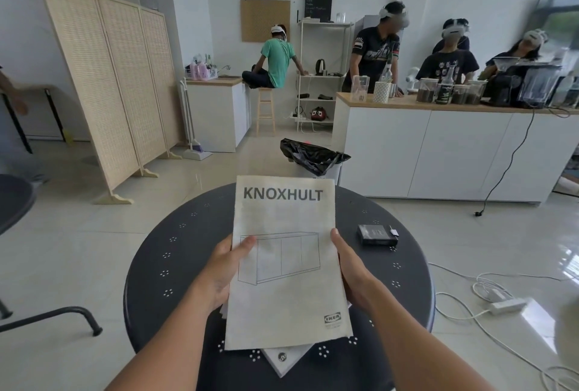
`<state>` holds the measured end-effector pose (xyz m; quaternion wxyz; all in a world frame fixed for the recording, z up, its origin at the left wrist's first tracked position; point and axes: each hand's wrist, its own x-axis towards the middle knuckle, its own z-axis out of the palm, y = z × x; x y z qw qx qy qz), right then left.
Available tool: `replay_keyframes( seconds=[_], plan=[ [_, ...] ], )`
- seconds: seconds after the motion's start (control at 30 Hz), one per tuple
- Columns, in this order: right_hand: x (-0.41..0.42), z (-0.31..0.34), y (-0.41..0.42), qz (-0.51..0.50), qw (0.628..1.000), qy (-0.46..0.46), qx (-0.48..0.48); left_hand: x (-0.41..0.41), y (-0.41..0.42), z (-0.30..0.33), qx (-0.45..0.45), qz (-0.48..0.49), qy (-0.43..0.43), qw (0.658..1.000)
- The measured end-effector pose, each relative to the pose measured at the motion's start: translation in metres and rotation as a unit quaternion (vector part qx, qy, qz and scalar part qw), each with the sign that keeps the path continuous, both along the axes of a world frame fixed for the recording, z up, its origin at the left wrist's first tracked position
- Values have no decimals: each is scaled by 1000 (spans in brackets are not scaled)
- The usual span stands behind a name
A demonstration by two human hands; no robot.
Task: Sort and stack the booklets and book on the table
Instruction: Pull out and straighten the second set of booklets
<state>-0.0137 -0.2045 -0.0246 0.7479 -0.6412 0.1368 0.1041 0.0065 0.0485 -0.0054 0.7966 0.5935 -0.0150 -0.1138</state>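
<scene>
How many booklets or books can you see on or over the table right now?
2: the KNOXHULT booklet held in both hands, and a white booklet flat beneath it, only a corner showing. More may be hidden underneath.

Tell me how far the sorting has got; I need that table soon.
Done: little that shows. A white booklet lies on the round table, its corner poking out below the held one. In hand: the left hand and right hand grip the KNOXHULT booklet by its sides. Left: setting it down; the small dark box sits apart. No book can be made out.
</scene>
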Motion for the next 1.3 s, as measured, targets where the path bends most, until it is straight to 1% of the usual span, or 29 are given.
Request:
replay_keyframes(
  seconds=[0.03, 0.07, 0.1, 0.17, 0.2, 0.3, 0.37, 0.43, 0.47, 0.53, 0.63, 0.7, 0.8, 0.87, 0.9, 0.97, 1.07, 1.2, 1.3],
  plan=[
    [1, 0, 0, 4, 1000, 2, 6, -1, 0, 2, -9, 0, 1, 1000],
    [1, 0, -1, 10, 1000, 2, 8, 0, -2, 3, 22, 11, -13, 1000],
    [0, 1, -1, 18, 1000, -1, 5, 3, -3, 3, 89, 30, -38, 995],
    [-1, 2, 0, 26, 1000, -7, -12, 7, -7, -1, 230, 63, -78, 968],
    [-2, 2, 0, 25, 999, -10, -29, 7, -9, -3, 268, 76, -84, 957],
    [-6, 0, 1, 8, 995, -24, -94, 7, -10, -7, 337, 106, -75, 932],
    [-8, -1, 2, -1, 994, -23, -108, 7, -10, -8, 397, 94, -67, 911],
    [-9, 0, 3, -8, 994, -25, -110, 8, -10, -5, 431, 81, -79, 895],
    [-9, 0, 3, -11, 994, -29, -109, 8, -10, -3, 427, 76, -84, 897],
    [-9, 0, 5, -15, 994, -41, -105, 9, -8, 1, 398, 59, -87, 912],
    [-10, 0, 5, -16, 994, -59, -87, 8, -2, 5, 339, 51, -64, 937],
    [-10, 1, 6, -16, 995, -74, -60, 8, -1, 6, 314, 48, -50, 947],
    [-10, 5, 8, -15, 994, -107, -24, 10, -1, 4, 300, 75, -28, 951],
    [-10, 11, 10, -16, 991, -132, -14, 11, 0, 4, 260, 103, -15, 960],
    [-10, 15, 11, -18, 989, -145, -15, 12, 0, 5, 233, 113, -22, 966],
    [-9, 25, 12, -25, 985, -171, -22, 11, 1, 11, 180, 136, -64, 972],
    [-9, 39, 13, -42, 977, -209, -27, 6, -3, 24, 131, 161, -140, 968],
    [-5, 58, 16, -60, 968, -243, -32, 4, -9, 40, 122, 195, -194, 954],
    [-6, 67, 17, -57, 963, -260, -45, 2, -11, 44, 121, 209, -201, 949]
  ],
)
